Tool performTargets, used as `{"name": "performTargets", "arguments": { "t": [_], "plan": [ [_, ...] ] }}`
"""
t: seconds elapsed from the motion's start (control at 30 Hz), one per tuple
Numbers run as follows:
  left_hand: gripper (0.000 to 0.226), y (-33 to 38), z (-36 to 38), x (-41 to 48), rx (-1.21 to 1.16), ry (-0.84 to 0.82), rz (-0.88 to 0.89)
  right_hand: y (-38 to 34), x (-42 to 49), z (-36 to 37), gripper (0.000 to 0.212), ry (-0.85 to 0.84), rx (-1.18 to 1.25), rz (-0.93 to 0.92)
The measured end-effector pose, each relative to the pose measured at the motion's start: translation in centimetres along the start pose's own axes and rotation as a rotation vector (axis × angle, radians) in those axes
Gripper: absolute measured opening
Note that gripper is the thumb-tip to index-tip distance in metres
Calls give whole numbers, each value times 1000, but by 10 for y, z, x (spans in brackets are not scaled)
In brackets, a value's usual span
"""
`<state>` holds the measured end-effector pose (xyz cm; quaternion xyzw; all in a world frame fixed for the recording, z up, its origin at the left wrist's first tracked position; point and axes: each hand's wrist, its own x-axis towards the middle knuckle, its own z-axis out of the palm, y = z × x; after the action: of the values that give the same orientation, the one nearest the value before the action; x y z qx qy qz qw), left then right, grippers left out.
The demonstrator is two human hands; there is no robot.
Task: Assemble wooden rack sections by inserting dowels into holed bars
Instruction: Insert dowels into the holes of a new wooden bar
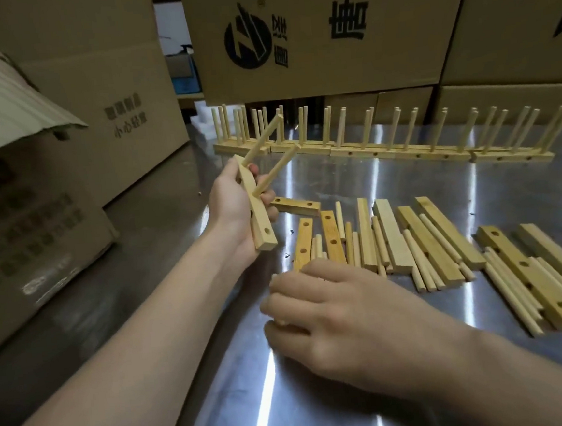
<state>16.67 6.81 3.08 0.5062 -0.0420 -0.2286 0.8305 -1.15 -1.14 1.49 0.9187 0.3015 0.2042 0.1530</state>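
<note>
With our left hand [232,213] curled round the holed bar [261,224] above the table [323,396] and our right hand [346,312] curled over loose dowels [340,221], grip unclear, we judged a skewed dowel might jam.

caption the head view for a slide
Left hand holds a holed bar with two dowels inserted; right hand grips loose dowels.

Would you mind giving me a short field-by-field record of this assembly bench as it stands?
Left hand: grips a holed bar
Bar state: two dowels inserted, end hole empty
Right hand: fingers curl round a loose dowel, by the pile
Pile: bars and dowels lying on the steel table
Finished sections: row standing at the table's back
Behind: cardboard boxes
</note>
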Motion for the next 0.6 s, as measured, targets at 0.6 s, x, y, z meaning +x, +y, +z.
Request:
{"name": "performTargets", "arguments": {
  "t": [0.6],
  "plan": [
    [38, -22, 24, -24, -35, -214, -107, 38, -43, -2, 14, 888, 1481, 1104]
  ]
}}
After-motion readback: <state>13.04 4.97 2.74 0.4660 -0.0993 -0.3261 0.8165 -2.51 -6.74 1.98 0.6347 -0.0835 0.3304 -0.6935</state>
